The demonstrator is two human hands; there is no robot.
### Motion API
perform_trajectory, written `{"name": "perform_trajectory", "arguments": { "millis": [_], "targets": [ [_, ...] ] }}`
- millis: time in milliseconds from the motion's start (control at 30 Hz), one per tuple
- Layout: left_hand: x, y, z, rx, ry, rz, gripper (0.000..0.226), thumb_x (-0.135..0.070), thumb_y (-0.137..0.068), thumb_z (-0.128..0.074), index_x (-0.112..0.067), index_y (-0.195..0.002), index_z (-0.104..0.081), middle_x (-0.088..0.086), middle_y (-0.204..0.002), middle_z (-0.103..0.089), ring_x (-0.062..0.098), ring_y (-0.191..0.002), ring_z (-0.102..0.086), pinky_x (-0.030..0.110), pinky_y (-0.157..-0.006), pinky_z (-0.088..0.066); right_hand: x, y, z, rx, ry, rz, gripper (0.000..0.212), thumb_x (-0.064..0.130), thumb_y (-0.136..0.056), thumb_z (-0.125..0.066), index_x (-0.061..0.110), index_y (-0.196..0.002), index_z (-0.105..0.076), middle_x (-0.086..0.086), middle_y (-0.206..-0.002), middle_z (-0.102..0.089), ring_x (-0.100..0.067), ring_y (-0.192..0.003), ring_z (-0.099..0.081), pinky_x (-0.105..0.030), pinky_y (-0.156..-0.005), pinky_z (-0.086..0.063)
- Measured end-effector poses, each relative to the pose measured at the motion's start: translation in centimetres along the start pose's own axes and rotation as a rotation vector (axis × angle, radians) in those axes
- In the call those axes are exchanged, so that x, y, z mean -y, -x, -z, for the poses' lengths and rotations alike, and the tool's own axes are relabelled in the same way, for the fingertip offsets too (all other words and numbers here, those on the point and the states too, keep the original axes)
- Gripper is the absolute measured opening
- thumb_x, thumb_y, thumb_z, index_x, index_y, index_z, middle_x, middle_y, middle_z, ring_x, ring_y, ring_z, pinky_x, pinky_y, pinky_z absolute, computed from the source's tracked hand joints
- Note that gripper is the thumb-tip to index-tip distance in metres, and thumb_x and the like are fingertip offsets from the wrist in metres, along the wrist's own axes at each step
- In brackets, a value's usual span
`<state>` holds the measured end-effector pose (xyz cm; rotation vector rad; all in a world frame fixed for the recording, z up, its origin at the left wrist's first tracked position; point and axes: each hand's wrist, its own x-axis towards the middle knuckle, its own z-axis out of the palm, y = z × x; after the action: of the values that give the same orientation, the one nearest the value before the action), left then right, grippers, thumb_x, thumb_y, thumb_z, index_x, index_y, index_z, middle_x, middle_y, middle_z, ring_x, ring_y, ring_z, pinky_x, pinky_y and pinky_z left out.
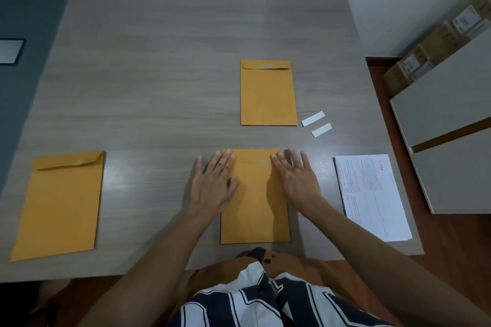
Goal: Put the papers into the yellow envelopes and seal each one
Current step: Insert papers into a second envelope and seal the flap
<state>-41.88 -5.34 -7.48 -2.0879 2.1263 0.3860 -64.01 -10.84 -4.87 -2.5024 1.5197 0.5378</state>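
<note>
At lower centre of the frame, a yellow envelope (255,210) is pressed flat on the bench (159,61) under both hands, fingers straight: the left hand (214,183) on its upper left corner, the right hand (295,178) on its upper right. Papers (372,196) lie right; another envelope (59,204) left; a third (268,93) farther up.

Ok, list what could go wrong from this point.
The left hand and right hand press only the flap corners of the near envelope, so the flap's middle may lift unsealed. The two white strips lie loose on the table and could stick under the papers.
</note>
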Motion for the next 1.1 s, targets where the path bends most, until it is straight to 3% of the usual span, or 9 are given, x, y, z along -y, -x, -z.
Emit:
{"name": "perform_trajectory", "arguments": {
  "millis": [133, 300, 433, 633, 800, 867, 933, 1000, 1100],
  "targets": [
    [0.0, 0.1, 0.0, 0.009, -0.033, -0.023, 0.073, -0.048, -0.086, 0.013, -0.024, -0.155, 0.005, -0.008, -0.163, 0.005, 0.013, -0.150, 0.006, 0.051, -0.120, 0.006, 2.3, -0.7, 0.6, -0.069, -0.089, -0.018, 0.065, 0.009, -0.095, -0.028, 0.009, -0.154, -0.003, -0.011, -0.162, -0.004, -0.026, -0.150, 0.007, -0.040, -0.121, 0.008],
    [0.1, 0.0, -0.1, 0.006, -0.053, -0.031, 0.072, -0.049, -0.087, 0.011, -0.024, -0.154, 0.004, -0.008, -0.163, 0.005, 0.015, -0.151, 0.006, 0.053, -0.119, 0.002, 5.2, -2.1, 0.8, -0.078, -0.128, 0.259, 0.059, 0.012, -0.097, -0.015, 0.014, -0.154, 0.001, -0.004, -0.163, 0.002, -0.021, -0.150, 0.005, -0.036, -0.122, 0.005],
    [0.4, 0.0, 0.0, 0.001, -0.053, -0.028, 0.071, -0.048, -0.087, 0.008, -0.025, -0.155, 0.002, -0.009, -0.163, 0.003, 0.016, -0.151, 0.002, 0.055, -0.118, 0.000, 4.5, -2.0, -0.4, -0.056, -0.085, 0.226, 0.057, 0.013, -0.101, -0.021, 0.019, -0.155, -0.002, -0.001, -0.163, -0.005, -0.018, -0.150, 0.002, -0.040, -0.122, 0.000],
    [0.6, -0.1, -0.2, 0.008, -0.064, -0.030, 0.070, -0.048, -0.088, 0.008, -0.026, -0.155, 0.004, -0.011, -0.162, 0.004, 0.016, -0.151, 0.002, 0.055, -0.118, 0.001, 0.5, -1.4, -1.3, -0.090, -0.057, 0.186, 0.077, 0.017, -0.080, 0.007, 0.016, -0.153, -0.019, -0.005, -0.158, -0.027, -0.021, -0.148, -0.018, -0.042, -0.122, -0.010],
    [0.6, -0.2, -0.6, 0.043, -0.071, -0.027, 0.069, -0.048, -0.088, 0.008, -0.026, -0.153, 0.007, -0.011, -0.160, 0.008, 0.016, -0.151, 0.003, 0.054, -0.119, 0.000, -1.0, -0.1, -1.1, -0.050, -0.093, 0.128, 0.079, 0.016, -0.079, 0.007, 0.017, -0.154, -0.015, -0.006, -0.160, -0.022, -0.025, -0.149, -0.012, -0.039, -0.123, -0.004],
    [0.6, -0.4, -0.2, 0.024, -0.048, -0.026, 0.069, -0.048, -0.089, 0.002, -0.026, -0.154, -0.005, -0.011, -0.160, -0.003, 0.019, -0.151, -0.007, 0.052, -0.119, -0.004, -0.7, -0.1, -1.0, -0.049, -0.095, 0.094, 0.061, 0.014, -0.093, -0.014, 0.018, -0.154, -0.019, -0.005, -0.159, -0.025, -0.030, -0.149, -0.012, -0.044, -0.122, -0.006],
    [0.4, -0.6, 0.3, -0.097, 0.009, -0.037, 0.066, -0.047, -0.091, -0.017, -0.022, -0.149, -0.037, -0.006, -0.154, -0.035, 0.027, -0.141, -0.034, 0.048, -0.114, -0.016, -0.6, -0.8, -0.6, -0.092, -0.087, 0.059, 0.049, 0.022, -0.099, -0.033, 0.019, -0.148, -0.036, -0.007, -0.151, -0.040, -0.034, -0.143, -0.027, -0.045, -0.119, -0.017],
    [0.5, -1.5, 0.4, -0.186, 0.106, -0.022, 0.056, -0.045, -0.090, -0.036, -0.017, -0.131, -0.061, 0.002, -0.133, -0.062, 0.030, -0.122, -0.052, 0.043, -0.102, -0.034, -0.7, -1.8, 0.3, -0.164, -0.152, -0.001, 0.039, 0.033, -0.098, -0.038, 0.019, -0.125, -0.062, -0.013, -0.124, -0.061, -0.034, -0.115, -0.054, -0.041, -0.105, -0.039],
    [0.5, -3.3, 1.6, -0.199, 0.256, 0.031, 0.034, -0.040, -0.088, -0.065, -0.014, -0.110, -0.069, 0.006, -0.105, -0.070, 0.026, -0.104, -0.053, 0.037, -0.087, -0.041, -0.7, -3.4, 1.7, -0.235, -0.285, -0.062, 0.031, 0.037, -0.091, -0.055, 0.013, -0.096, -0.074, -0.011, -0.090, -0.066, -0.029, -0.085, -0.060, -0.036, -0.080, -0.050]
  ]
}}
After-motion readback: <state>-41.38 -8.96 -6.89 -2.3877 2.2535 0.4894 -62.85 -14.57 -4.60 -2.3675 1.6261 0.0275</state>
